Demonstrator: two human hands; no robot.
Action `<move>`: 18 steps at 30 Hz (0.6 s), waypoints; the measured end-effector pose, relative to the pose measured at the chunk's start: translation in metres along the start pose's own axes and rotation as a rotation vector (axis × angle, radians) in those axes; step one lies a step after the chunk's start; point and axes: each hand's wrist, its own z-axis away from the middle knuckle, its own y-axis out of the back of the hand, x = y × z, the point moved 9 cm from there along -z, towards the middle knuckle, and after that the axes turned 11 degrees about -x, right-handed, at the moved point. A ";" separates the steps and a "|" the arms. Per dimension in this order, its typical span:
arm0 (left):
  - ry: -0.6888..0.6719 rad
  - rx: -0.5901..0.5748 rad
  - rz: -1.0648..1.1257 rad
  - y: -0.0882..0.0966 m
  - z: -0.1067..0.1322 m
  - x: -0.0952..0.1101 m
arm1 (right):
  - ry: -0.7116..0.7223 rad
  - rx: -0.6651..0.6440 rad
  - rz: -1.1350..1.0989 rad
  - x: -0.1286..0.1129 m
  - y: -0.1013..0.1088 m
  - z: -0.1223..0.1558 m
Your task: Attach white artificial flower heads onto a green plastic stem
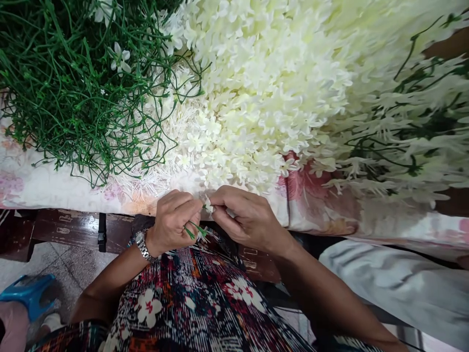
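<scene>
My left hand (172, 220), with a metal watch at the wrist, is closed around a thin green plastic stem (194, 231) that pokes out below its fingers. My right hand (245, 217) pinches a small cream artificial flower (208, 205) between thumb and fingers. The two hands meet fingertip to fingertip at the flower, just in front of the table edge and above my lap in a patterned dress. A big heap of cream artificial flowers (264, 88) lies right behind the hands.
A tangle of bare green stems (73, 88) fills the upper left of the floral-print tablecloth (32, 183). Finished flower sprigs (403, 122) lie at the right. A blue stool (27, 293) stands on the floor at the lower left, pale cloth (395, 283) at the lower right.
</scene>
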 end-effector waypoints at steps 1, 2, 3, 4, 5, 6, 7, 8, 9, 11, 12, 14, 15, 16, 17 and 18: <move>0.011 -0.004 0.003 0.000 0.000 -0.001 | -0.001 0.006 -0.002 0.000 -0.001 0.000; 0.021 -0.008 0.007 0.000 -0.001 -0.001 | -0.001 0.015 -0.002 0.001 -0.001 0.000; 0.031 -0.013 0.011 0.000 -0.001 -0.002 | 0.002 0.023 0.000 0.001 -0.001 0.000; 0.038 -0.017 0.015 0.000 -0.001 -0.002 | 0.004 0.031 0.003 0.000 -0.001 0.000; 0.043 -0.020 0.019 -0.001 -0.001 -0.003 | 0.005 0.035 0.006 0.001 -0.001 0.000; 0.047 -0.021 0.023 0.000 -0.001 -0.003 | 0.005 0.037 0.008 0.001 -0.001 0.000; 0.050 -0.019 0.026 0.000 -0.002 -0.003 | 0.004 0.035 0.009 0.001 -0.001 0.000; 0.051 -0.016 0.030 0.001 -0.002 -0.003 | 0.001 0.032 0.009 0.001 -0.001 0.000; 0.052 -0.014 0.032 0.001 -0.002 -0.003 | -0.002 0.031 0.008 0.001 -0.001 0.000; 0.057 -0.011 0.033 0.002 -0.003 -0.002 | -0.009 0.028 0.002 0.002 -0.002 -0.001; 0.059 -0.010 0.033 0.003 -0.003 -0.002 | -0.013 0.028 -0.003 0.002 -0.002 -0.001; 0.066 -0.007 0.037 0.004 -0.004 -0.002 | -0.014 0.037 -0.010 0.002 -0.002 -0.001; 0.069 -0.006 0.041 0.004 -0.004 -0.002 | -0.012 0.043 -0.011 0.002 -0.002 -0.001; 0.069 -0.005 0.046 0.004 -0.004 -0.002 | -0.008 0.049 -0.011 0.002 -0.002 -0.001; 0.070 -0.005 0.049 0.004 -0.005 -0.002 | -0.006 0.053 -0.013 0.001 -0.003 0.000; 0.070 -0.004 0.051 0.004 -0.005 -0.002 | -0.007 0.056 -0.016 0.001 -0.003 0.000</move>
